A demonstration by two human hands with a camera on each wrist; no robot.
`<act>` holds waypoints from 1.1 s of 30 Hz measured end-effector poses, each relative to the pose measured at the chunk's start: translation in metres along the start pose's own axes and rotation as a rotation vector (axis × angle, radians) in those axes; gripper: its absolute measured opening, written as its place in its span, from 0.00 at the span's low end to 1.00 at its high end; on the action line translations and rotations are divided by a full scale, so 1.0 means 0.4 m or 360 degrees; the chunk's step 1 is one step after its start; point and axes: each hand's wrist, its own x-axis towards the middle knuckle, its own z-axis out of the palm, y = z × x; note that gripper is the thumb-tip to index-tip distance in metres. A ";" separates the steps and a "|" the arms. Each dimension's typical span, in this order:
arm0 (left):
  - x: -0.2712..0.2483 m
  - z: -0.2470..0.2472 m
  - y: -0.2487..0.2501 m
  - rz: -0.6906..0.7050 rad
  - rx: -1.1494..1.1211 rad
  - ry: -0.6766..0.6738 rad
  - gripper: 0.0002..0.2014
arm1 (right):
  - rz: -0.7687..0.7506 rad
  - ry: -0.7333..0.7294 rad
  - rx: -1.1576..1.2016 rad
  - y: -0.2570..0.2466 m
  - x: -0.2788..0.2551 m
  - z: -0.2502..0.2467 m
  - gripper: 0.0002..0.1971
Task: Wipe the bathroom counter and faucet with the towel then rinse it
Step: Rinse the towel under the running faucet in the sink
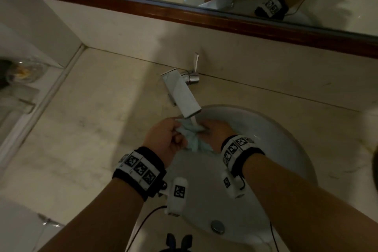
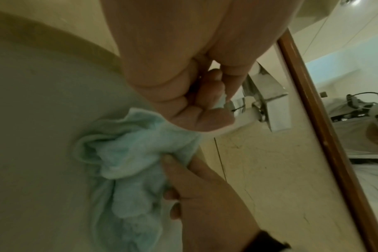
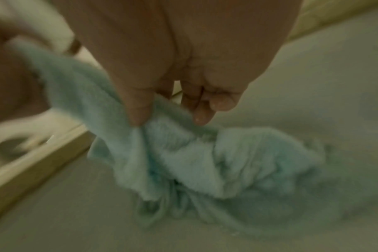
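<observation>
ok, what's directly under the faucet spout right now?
Under the faucet spout: a thin water stream landing on the light blue towel, gripped by the left hand and right hand over the white sink basin. The basin directly beneath is hidden by towel and hands.

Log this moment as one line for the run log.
phase: rinse | towel: light blue, bunched under faucet stream, over sink | left hand: grips towel | right hand: grips towel

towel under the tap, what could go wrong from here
The light blue terry towel, gripped by the left hand and right hand, sits right under the square chrome faucet, so water may splash onto the beige stone counter. Its hanging end might sag toward the metal drain.
</observation>
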 end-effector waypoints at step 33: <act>0.028 -0.088 -0.046 0.0108 0.0509 -0.0404 0.25 | 0.0324 0.0239 0.0486 -0.029 -0.007 -0.077 0.16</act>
